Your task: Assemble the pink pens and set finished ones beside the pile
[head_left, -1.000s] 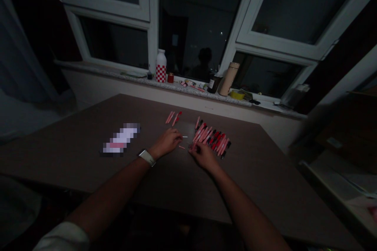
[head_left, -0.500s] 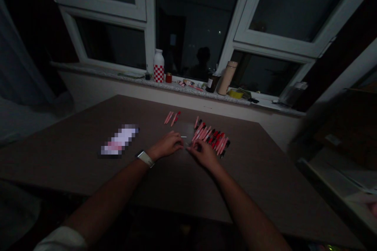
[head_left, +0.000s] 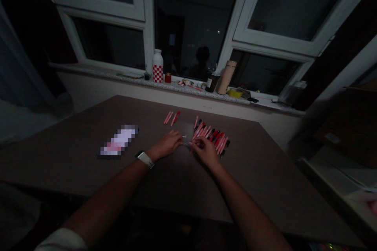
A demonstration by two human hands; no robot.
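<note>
My left hand [head_left: 171, 142], with a watch [head_left: 145, 159] on the wrist, is closed with its fingertips pinching the left end of a thin, pale, see-through piece [head_left: 186, 144] over the table. At the other end of this piece, the fingers of my right hand [head_left: 205, 151] are also closed in a pinch. Darkness and small size hide its exact kind. A short white strip [head_left: 184, 137] shows just beyond the fingertips. Right beside my right hand lies a cluster of pink, red and black pens [head_left: 223, 144]. Several more pens [head_left: 168, 117] lie apart, farther back on the left.
A phone with a blurred screen [head_left: 120, 141] lies on the brown table [head_left: 165, 184] at left. On the windowsill [head_left: 132, 80] behind stand a red-checked white bottle [head_left: 158, 68], a small red jar [head_left: 167, 78], a dark labelled jar [head_left: 210, 83], a beige flask [head_left: 227, 77] and a yellow roll [head_left: 235, 93].
Both hands stay almost in place, with the fingertips shifted slightly around the see-through piece. The view has moved very little; the pens and phone lie as before.
</note>
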